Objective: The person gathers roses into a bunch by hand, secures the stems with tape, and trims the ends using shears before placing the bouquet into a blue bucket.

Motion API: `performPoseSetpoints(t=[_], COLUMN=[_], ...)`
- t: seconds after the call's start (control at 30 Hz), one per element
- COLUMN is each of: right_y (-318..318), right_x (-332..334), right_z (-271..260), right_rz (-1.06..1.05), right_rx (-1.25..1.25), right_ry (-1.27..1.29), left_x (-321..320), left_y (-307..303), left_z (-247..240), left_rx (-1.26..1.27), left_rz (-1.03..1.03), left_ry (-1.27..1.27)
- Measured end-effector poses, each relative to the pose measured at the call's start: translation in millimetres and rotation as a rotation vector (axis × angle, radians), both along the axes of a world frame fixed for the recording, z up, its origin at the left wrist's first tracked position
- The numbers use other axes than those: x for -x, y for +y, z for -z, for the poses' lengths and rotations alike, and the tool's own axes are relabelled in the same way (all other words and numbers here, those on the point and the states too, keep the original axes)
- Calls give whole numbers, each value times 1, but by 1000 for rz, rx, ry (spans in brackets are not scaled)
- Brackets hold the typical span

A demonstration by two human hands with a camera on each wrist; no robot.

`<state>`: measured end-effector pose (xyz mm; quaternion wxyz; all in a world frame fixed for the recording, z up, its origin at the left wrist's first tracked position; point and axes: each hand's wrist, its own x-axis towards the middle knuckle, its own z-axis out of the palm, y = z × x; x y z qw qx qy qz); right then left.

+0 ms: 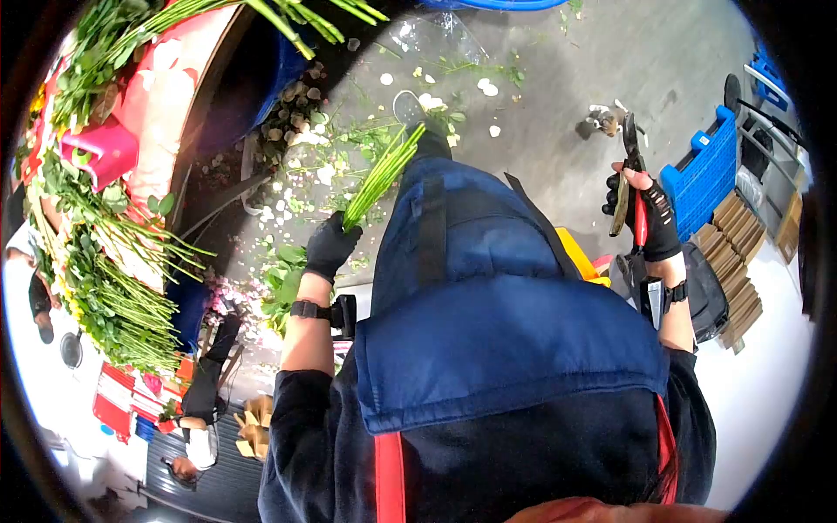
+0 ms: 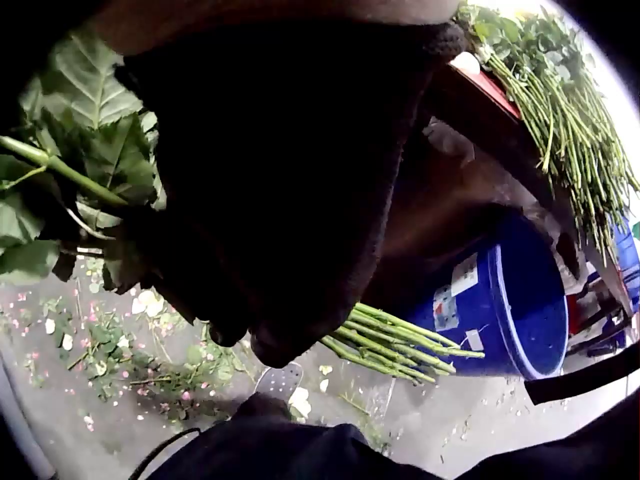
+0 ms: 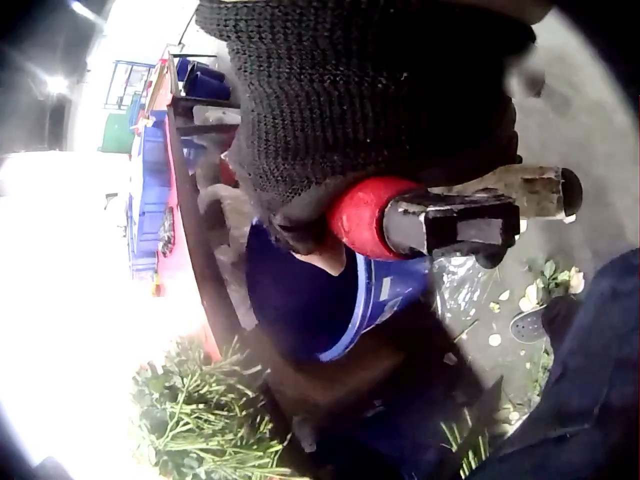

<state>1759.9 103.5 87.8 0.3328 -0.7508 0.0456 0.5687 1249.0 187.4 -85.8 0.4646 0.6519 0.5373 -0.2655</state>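
Stems (image 1: 382, 180) | left hand (image 1: 331, 247) gripping them | right hand (image 1: 647, 209) gripping shears (image 1: 631, 139) | trimming is probably needing a steady, level hold

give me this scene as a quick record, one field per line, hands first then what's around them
left hand: grips a bundle of green stems, bare ends pointing forward
right hand: holds a red-handled cutting tool
clothing: black gloves, dark blue apron
left side: red-topped table with leafy stem bunches and a pink container
right side: blue crate
floor: grey, scattered petals and leaves
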Motion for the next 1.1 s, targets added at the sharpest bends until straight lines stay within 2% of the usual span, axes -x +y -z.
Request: performPoseSetpoints(t=[0.17,0.3,0.47,0.67,0.83,0.87,0.9,0.97,1.0,1.1], right_y=[-27,-42,-39,5,61,72,81,85,79,65], right_x=[-10,-11,-34,-102,-172,-184,-193,-223,-239,-265], right_z=[17,16,28,68,96,97,95,105,113,121], right_rz=[55,58,7,-218,-428,-448,-434,-490,-483,-470], right_rx=[74,79,84,43,31,35,30,60,27,32], right_ry=[66,113,172,211,198,220,215,223,211,229], left_x=[-16,-45,-46,-69,-130,-143,-151,-168,-186,-216], left_y=[-4,22,20,-32,-96,-107,-125,-153,-152,-159], left_z=[3,-20,-29,-64,-96,-103,-100,-93,-100,-99], left_rx=[-84,-129,-268,-284,-378,-225,-284,-242,-173,-132], left_rz=[27,134,62,-280,-470,-730,-885,-1039,-1269,-1466], left_ry=[-57,33,73,249,449,401,281,307,183,99])
